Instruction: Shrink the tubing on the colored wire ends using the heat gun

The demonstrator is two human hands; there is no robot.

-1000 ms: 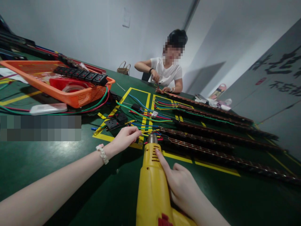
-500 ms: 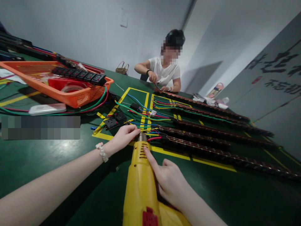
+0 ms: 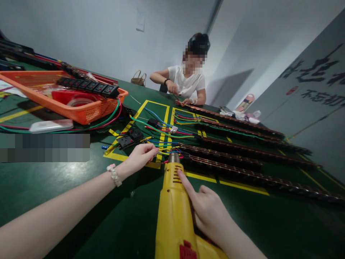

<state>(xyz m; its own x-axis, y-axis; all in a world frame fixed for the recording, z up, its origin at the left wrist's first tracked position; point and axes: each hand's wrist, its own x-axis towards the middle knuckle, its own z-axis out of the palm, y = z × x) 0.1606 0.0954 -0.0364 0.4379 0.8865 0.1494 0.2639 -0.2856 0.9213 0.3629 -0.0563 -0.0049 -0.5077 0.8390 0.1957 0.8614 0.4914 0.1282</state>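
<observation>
My right hand (image 3: 208, 208) is wrapped round a yellow heat gun (image 3: 172, 212), its index finger stretched along the vented front of the housing. The metal nozzle (image 3: 174, 157) points away from me, over coloured wires (image 3: 176, 148) that come out of a long dark strip (image 3: 229, 167). Left of the nozzle, my left hand (image 3: 140, 156) is closed, thumb and fingertips pinched on a thin wire end, seemingly yellow-green. The fingers partly hide that wire. Black sockets (image 3: 130, 138) with short leads lie just beyond my left hand.
Across the green table (image 3: 113, 216), a person (image 3: 185, 84) handles wires at another strip's end. Several long strips (image 3: 242, 151) lie to the right. An orange basket (image 3: 88, 113) holding a row of black sockets (image 3: 88, 86) stands at left, near a white plastic piece (image 3: 51, 126).
The heat gun and my right hand have shifted right, bringing the nozzle away from my left fingertips and over the wires. My left hand keeps its pinch, nearly in place.
</observation>
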